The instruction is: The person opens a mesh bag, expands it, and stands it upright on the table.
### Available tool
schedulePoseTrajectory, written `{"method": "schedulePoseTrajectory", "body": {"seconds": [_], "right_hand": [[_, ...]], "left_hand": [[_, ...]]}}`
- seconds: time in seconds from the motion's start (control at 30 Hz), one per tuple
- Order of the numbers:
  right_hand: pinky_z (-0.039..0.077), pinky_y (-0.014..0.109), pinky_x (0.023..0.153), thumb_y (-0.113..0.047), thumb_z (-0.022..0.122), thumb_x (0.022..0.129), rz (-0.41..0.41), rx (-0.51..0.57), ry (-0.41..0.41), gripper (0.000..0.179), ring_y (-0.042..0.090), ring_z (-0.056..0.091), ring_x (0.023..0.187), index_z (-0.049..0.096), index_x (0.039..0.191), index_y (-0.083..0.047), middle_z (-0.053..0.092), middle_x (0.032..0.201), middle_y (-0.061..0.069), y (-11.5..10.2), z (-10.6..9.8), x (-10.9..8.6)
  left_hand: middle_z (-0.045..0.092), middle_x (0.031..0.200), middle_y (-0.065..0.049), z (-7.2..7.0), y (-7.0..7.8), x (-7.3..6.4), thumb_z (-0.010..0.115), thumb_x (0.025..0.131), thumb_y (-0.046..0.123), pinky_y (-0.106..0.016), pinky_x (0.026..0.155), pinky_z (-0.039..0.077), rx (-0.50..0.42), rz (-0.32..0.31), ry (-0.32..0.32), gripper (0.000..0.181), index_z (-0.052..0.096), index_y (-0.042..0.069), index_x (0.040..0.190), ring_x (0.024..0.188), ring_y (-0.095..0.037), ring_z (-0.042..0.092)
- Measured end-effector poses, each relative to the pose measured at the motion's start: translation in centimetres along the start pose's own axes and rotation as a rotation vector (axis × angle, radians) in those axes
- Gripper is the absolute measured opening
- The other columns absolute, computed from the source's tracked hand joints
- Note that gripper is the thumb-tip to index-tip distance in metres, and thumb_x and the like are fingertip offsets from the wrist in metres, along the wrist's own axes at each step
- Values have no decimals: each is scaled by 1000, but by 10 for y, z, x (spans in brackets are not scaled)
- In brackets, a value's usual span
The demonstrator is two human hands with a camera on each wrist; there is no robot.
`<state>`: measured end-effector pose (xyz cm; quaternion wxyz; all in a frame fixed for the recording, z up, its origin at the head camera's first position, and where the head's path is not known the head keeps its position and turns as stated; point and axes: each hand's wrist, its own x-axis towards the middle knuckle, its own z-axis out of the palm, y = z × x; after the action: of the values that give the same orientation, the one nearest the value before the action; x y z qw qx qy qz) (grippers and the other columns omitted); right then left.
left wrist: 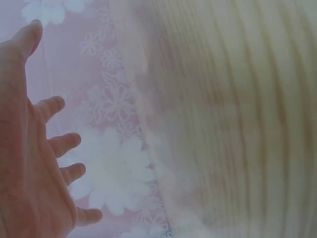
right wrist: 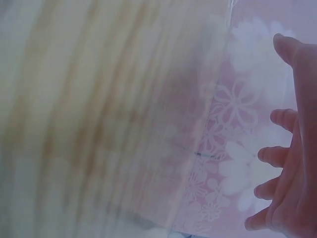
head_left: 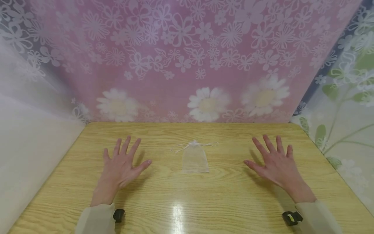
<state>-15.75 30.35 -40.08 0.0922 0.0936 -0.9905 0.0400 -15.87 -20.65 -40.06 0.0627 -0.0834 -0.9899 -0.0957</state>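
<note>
A small white sheer drawstring pouch [head_left: 195, 159] lies flat on the wooden table [head_left: 187, 195], its gathered neck toward the far edge. Its thin white cords [head_left: 208, 144] trail out to both sides. To the left of the pouch, my left hand [head_left: 121, 169] is held over the table with fingers straight and spread, holding nothing. On the other side, my right hand [head_left: 277, 167] is likewise spread, apart from the pouch. Both wrist views show the hands, left [left wrist: 37, 148] and right [right wrist: 297, 163], with fingers extended; the pouch is not visible there.
A pink flowered curtain [head_left: 175, 81] hangs behind the table's far edge. Pale sheets stand along the left [head_left: 35, 130] and right [head_left: 347, 136] sides. Black straps with buckles [head_left: 292, 217] are at the wrists. Light glares on the tabletop near the front.
</note>
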Motion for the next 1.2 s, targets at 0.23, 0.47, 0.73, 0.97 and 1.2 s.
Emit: {"method": "schedulePoseTrajectory", "body": {"seconds": [0.23, 0.47, 0.73, 0.97, 1.2], "right_hand": [[19, 86, 105, -74, 53, 92, -29, 0, -10, 90, 65, 20, 146, 26, 163, -25, 28, 165, 25, -11, 0, 9], [24, 82, 108, -72, 53, 94, -59, 58, -27, 87, 62, 22, 147, 30, 162, -23, 29, 166, 24, -28, 1, 18], [31, 77, 109, -70, 55, 95, -103, 101, -40, 84, 58, 27, 148, 37, 159, -20, 34, 164, 24, -45, 9, 32], [35, 73, 111, -60, 61, 96, -176, 139, -37, 77, 55, 35, 146, 44, 155, -13, 41, 159, 25, -57, 16, 42], [42, 68, 108, -49, 66, 97, -231, 209, -4, 66, 51, 46, 139, 54, 147, -8, 51, 150, 26, -67, 20, 52]], "left_hand": [[21, 171, -14, 4, 9, 9, 46, 94, 77, -79, 113, 19, -118, 46, 8, 88, 20, 30, 164, 156, -45, 18], [27, 168, -11, 5, 24, 19, 51, 95, 72, -75, 112, 27, -237, 85, -10, 82, 29, 28, 162, 151, -45, 30], [37, 164, -6, 8, 40, 30, 53, 96, 69, -74, 114, 29, -342, 121, -4, 75, 37, 29, 158, 147, -41, 39], [46, 157, 0, 15, 52, 42, 57, 96, 66, -62, 115, 38, -475, 145, -6, 66, 45, 32, 152, 145, -34, 44], [52, 151, 3, 26, 64, 56, 60, 96, 64, -56, 114, 42, -623, 141, -67, 61, 52, 32, 147, 141, -27, 50]]}}
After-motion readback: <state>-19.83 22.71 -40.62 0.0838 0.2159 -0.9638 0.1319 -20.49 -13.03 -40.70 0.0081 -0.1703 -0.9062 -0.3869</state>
